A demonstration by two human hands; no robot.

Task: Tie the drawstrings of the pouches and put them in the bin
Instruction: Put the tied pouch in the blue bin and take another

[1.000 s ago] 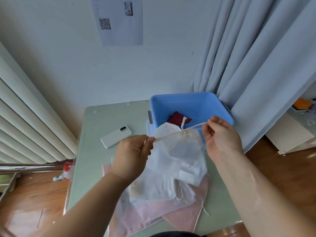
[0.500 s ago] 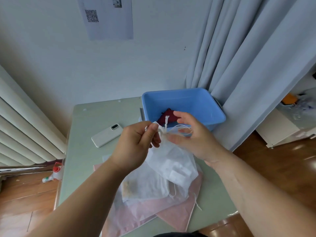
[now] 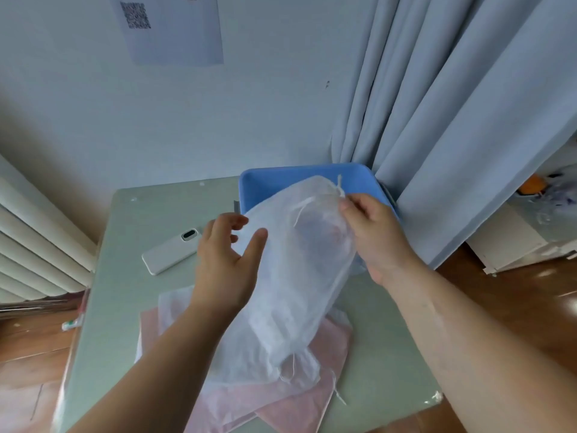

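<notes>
A sheer white pouch (image 3: 299,264) hangs lifted above the table, its knotted drawstring top (image 3: 338,190) over the blue bin (image 3: 268,182). My right hand (image 3: 374,235) pinches the pouch's gathered top beside the knot. My left hand (image 3: 228,260) is at the pouch's left side with spread, relaxed fingers, the thumb touching the fabric. Under the lifted pouch lie more white and pink pouches (image 3: 281,398) in a pile on the table. The bin's inside is mostly hidden by the lifted pouch.
A white phone (image 3: 173,250) lies on the green table (image 3: 131,239) left of my hands. A grey curtain (image 3: 452,120) hangs just behind and right of the bin. A radiator (image 3: 31,245) stands at the left.
The drawstring has gone from being pulled taut between both hands to a finished knot. My left hand has let go of the string, and my right hand has lifted the pouch toward the bin.
</notes>
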